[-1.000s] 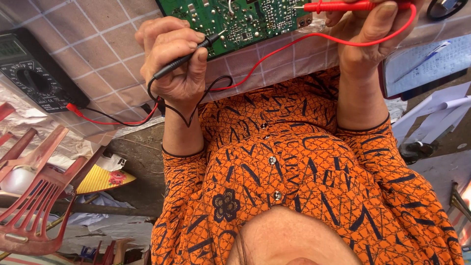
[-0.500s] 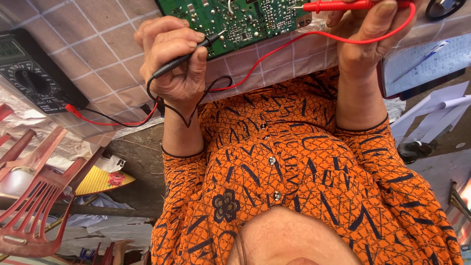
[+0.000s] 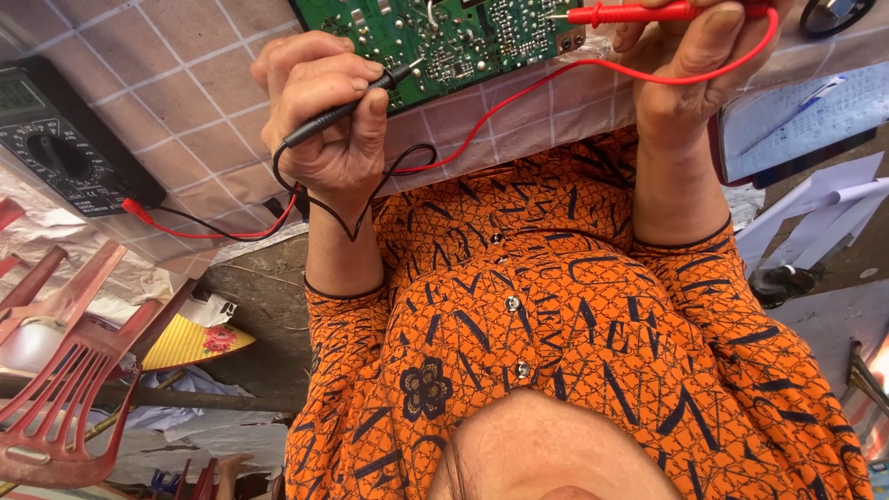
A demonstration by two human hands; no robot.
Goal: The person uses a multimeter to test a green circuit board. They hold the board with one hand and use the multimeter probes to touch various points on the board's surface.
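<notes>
A green circuit board (image 3: pixel 463 42) lies on a tiled tabletop (image 3: pixel 185 65) at the top of the head view. My left hand (image 3: pixel 319 139) is closed on a black test probe (image 3: pixel 338 113), whose tip touches the board's lower left edge. My right hand (image 3: pixel 690 69) pinches a red test probe (image 3: pixel 639 13), and its tip rests on the board's right side. Red and black leads (image 3: pixel 519 102) loop back from the probes to a black multimeter (image 3: pixel 56 148) at the left. My orange patterned shirt (image 3: pixel 556 324) fills the lower middle.
A notebook with a pen on it (image 3: pixel 806 116) lies to the right of my right hand, with loose white papers (image 3: pixel 824 208) below it. A red plastic chair (image 3: pixel 65 370) stands at the lower left, beside a yellow floral object (image 3: pixel 190 343).
</notes>
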